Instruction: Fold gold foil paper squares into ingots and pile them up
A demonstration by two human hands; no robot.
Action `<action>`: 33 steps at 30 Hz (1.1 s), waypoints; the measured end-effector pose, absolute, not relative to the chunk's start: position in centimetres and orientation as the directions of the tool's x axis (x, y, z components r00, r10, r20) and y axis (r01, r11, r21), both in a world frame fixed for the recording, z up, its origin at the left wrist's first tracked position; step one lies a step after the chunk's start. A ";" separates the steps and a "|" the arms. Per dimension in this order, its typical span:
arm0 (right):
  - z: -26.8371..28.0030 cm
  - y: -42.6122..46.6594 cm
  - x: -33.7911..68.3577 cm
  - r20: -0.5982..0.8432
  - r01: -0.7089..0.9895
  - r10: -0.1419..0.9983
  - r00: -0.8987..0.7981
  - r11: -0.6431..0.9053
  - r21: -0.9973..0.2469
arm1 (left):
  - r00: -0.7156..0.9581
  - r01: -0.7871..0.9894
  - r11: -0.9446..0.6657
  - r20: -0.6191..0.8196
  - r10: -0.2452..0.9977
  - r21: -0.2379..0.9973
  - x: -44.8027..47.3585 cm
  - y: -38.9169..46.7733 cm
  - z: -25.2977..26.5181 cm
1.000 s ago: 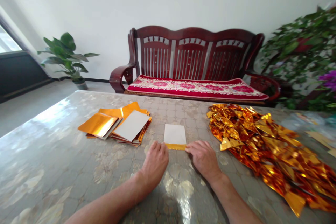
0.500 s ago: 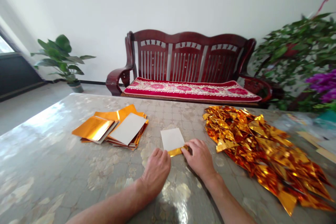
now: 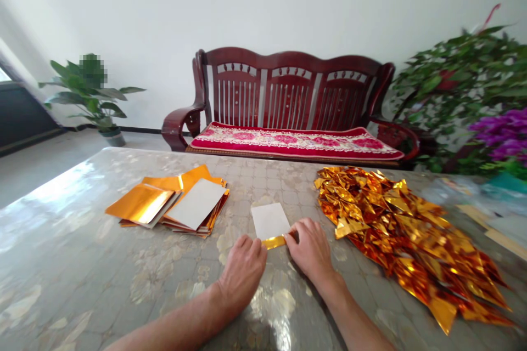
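A sheet of foil paper (image 3: 269,220) lies on the table with its white side up. Its near edge is turned over into a narrow gold strip. My left hand (image 3: 246,264) is closed at the strip's left end, fingers bent and thumb hidden. At the right end, my right hand (image 3: 310,247) pinches the strip between thumb and fingers. To the left rests a loose stack of gold foil sheets (image 3: 142,203), one of them white side up. On the right spreads a big heap of folded gold foil pieces (image 3: 382,225).
The patterned table (image 3: 173,285) has a glossy cover. Clear plastic bags (image 3: 453,192) and tan strips sit at its right edge. Beyond it stands a dark red wooden bench (image 3: 292,88) with a red floral cushion. Potted plants (image 3: 93,93) flank the bench.
The view has shifted slightly, so most things appear a little further left. Both hands keep their hold on the folded edge, with little visible change in the sheet.
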State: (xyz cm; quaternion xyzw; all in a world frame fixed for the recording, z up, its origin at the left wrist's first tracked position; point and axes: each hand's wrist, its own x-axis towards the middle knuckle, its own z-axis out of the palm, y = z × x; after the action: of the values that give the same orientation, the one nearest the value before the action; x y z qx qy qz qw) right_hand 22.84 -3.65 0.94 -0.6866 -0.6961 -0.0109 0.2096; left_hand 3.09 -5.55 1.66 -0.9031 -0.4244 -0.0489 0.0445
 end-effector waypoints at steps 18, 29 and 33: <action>-0.2 -3.3 21.9 0.596 0.605 0.777 0.203 0.379 -0.700 | 0.625 0.708 -0.695 0.346 0.700 0.125 2.8 -4.8 2.1; 1.7 -4.8 21.0 0.821 0.698 0.455 -0.345 0.709 -0.099 | 0.405 0.467 -0.758 0.652 0.641 0.455 3.0 -4.2 0.9; 1.3 -4.4 21.0 0.787 0.690 0.491 -0.373 0.714 -0.118 | 0.318 0.360 -0.650 0.566 0.760 0.669 3.0 -2.9 0.4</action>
State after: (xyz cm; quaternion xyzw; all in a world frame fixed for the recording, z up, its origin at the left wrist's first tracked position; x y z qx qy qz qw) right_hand 20.98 -4.43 1.26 -0.3597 -0.8205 -0.1161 0.4289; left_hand 3.04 -2.88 0.38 -0.7823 -0.3581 -0.4612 -0.2167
